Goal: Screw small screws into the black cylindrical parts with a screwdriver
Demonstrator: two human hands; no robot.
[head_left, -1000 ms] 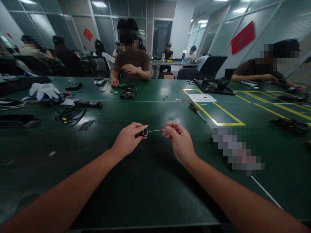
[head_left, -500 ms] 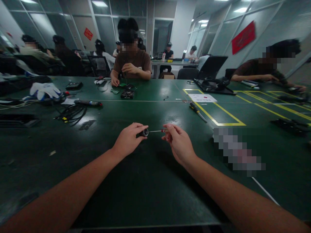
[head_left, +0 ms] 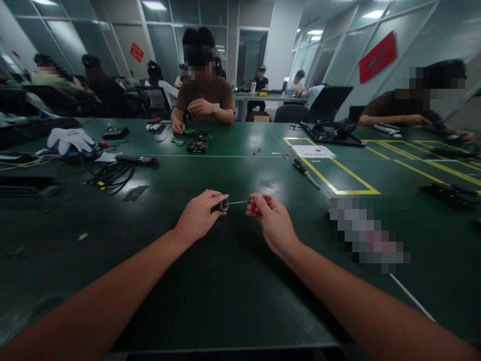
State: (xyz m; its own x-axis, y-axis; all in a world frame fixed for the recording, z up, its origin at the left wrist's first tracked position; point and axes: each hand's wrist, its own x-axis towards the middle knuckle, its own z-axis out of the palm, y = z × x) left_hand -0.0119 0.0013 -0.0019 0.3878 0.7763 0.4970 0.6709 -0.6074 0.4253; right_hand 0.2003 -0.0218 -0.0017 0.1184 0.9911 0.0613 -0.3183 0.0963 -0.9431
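Over the green table, my left hand (head_left: 200,216) is closed around a small black cylindrical part (head_left: 223,205) with a pale ring at its end, which faces right. Thumb and fingers grip it from the left side; its far end is hidden in the hand. My right hand (head_left: 273,218) pinches the red-tipped handle of a small screwdriver (head_left: 239,202), most of the handle being covered by the fingers. The thin metal shaft points left and its tip meets the ringed end of the black part; how deep it sits I cannot tell.
A larger yellow-and-black screwdriver (head_left: 306,173) lies beyond my right hand, near yellow tape (head_left: 356,192) and a white sheet (head_left: 313,151). Coiled black cables (head_left: 112,178) and gloves (head_left: 71,141) lie at left. A blurred-out object (head_left: 368,235) rests at right. A person (head_left: 203,100) works opposite.
My right hand has shifted very slightly left, and its fingers have rolled on the screwdriver handle, covering more of it. My left hand with the black part has barely moved.
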